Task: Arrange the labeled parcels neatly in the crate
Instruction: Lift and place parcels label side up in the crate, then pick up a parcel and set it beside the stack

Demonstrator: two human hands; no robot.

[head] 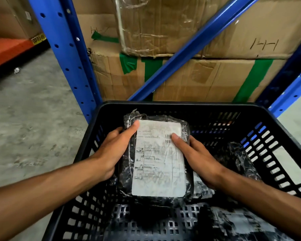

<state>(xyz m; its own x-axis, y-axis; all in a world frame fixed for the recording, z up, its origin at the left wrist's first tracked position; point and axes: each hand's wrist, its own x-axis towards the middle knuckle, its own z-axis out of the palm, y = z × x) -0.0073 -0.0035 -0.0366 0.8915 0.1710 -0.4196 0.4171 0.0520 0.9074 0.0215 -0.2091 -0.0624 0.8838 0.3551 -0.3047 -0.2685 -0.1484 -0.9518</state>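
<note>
A black plastic-wrapped parcel (156, 159) with a large white shipping label facing up sits above the floor of the black slotted crate (181, 106). My left hand (111, 150) grips its left side, thumb on the label's top corner. My right hand (196, 157) holds its right side, thumb resting on the label near the barcode. A second black wrapped parcel (238, 159) lies against the crate's right wall. Another wrapped parcel (236, 221) lies low at the front right, partly under my right forearm.
Blue steel rack posts (66, 54) and a diagonal brace (189, 49) stand just behind the crate, with stacked cardboard boxes (207, 79) taped in green. Grey concrete floor (33, 110) spreads to the left, with an orange shelf beam (10, 49) at far left.
</note>
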